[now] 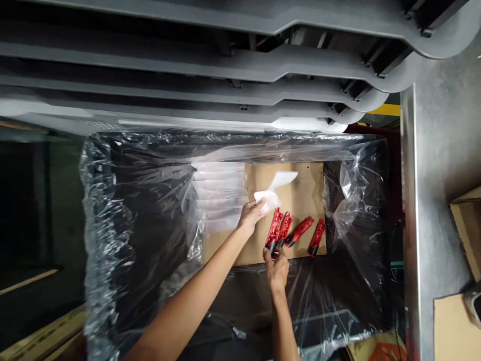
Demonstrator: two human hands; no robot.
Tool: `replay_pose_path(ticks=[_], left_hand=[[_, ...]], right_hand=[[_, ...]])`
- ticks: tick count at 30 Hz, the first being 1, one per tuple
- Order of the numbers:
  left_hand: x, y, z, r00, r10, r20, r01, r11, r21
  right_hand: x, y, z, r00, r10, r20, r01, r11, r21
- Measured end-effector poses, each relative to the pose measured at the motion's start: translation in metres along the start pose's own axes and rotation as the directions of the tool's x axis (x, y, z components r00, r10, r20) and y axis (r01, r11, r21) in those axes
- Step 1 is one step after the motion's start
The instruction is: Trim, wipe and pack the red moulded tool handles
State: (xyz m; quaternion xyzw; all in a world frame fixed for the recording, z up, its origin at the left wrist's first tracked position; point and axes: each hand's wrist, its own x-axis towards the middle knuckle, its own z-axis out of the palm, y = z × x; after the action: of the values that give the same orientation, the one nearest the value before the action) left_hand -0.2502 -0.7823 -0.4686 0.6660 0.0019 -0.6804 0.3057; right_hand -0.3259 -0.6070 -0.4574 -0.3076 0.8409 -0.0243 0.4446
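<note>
Right grip on red parts; left grip holds white sheet

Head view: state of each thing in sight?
left hand: pinching a white sheet
white sheet: held up by one corner area, creased, above the cardboard
right hand: closed on the black end of the leftmost part
red-and-black plastic parts: four in view, lying on the cardboard
stacked white sheets: overlapped in a fanned row
cardboard sheet: lying flat inside the liner
clear plastic liner: open, crumpled
</note>
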Motion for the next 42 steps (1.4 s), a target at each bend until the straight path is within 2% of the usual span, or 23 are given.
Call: replay_pose_path(ticks=[4, 7, 12, 15, 23, 27, 30, 33, 36, 39, 42], left_hand=[[-0.004, -0.006, 0.01, 1.0, 0.015, 0.018, -0.016, 1.0, 0.024], [-0.012, -0.013, 0.014, 0.997, 0.027, 0.072, -0.031, 0.998, 0.052], [-0.023, -0.028, 0.011, 0.982, 0.034, 0.186, -0.056, 0.992, 0.116], [-0.027, -0.034, 0.008, 0.965, 0.012, 0.261, -0.045, 0.992, 0.119], [-0.046, -0.044, -0.009, 0.885, -0.124, 0.448, 0.117, 0.992, 0.044], [-0.065, -0.057, -0.015, 0.865, -0.19, 0.465, 0.194, 0.98, 0.039], [-0.076, -0.065, -0.014, 0.86, -0.222, 0.459, 0.225, 0.973, 0.049], [-0.082, -0.069, -0.011, 0.881, -0.203, 0.427, 0.202, 0.978, 0.048], [-0.088, -0.069, -0.011, 0.894, -0.174, 0.412, 0.17, 0.984, 0.046], [-0.095, -0.067, -0.019, 0.866, -0.206, 0.455, 0.202, 0.978, 0.058], [-0.097, -0.062, -0.031, 0.811, -0.283, 0.512, 0.285, 0.956, 0.077]], right_hand=[[-0.041, -0.003, -0.04, 0.992, 0.003, -0.124, -0.002, 1.0, 0.01], [-0.049, -0.005, -0.053, 0.986, -0.007, -0.164, 0.004, 1.0, -0.016], [-0.041, -0.005, -0.059, 0.98, -0.004, -0.197, -0.006, 0.999, -0.049], [-0.046, -0.005, -0.062, 0.985, -0.037, -0.168, 0.033, 0.999, -0.028], [-0.053, -0.001, -0.078, 0.991, -0.053, -0.122, 0.075, 0.981, 0.177], [-0.052, -0.004, -0.085, 0.986, -0.026, -0.163, 0.071, 0.959, 0.275], [-0.054, -0.01, -0.087, 0.975, -0.026, -0.219, 0.068, 0.98, 0.189], [-0.054, -0.016, -0.089, 0.965, -0.032, -0.261, 0.059, 0.994, 0.094], [-0.051, -0.02, -0.093, 0.959, -0.025, -0.283, 0.061, 0.991, 0.119], [-0.048, -0.022, -0.102, 0.965, 0.001, -0.263, 0.061, 0.972, 0.228], [-0.047, -0.023, -0.11, 0.977, -0.006, -0.213, 0.07, 0.952, 0.297]])
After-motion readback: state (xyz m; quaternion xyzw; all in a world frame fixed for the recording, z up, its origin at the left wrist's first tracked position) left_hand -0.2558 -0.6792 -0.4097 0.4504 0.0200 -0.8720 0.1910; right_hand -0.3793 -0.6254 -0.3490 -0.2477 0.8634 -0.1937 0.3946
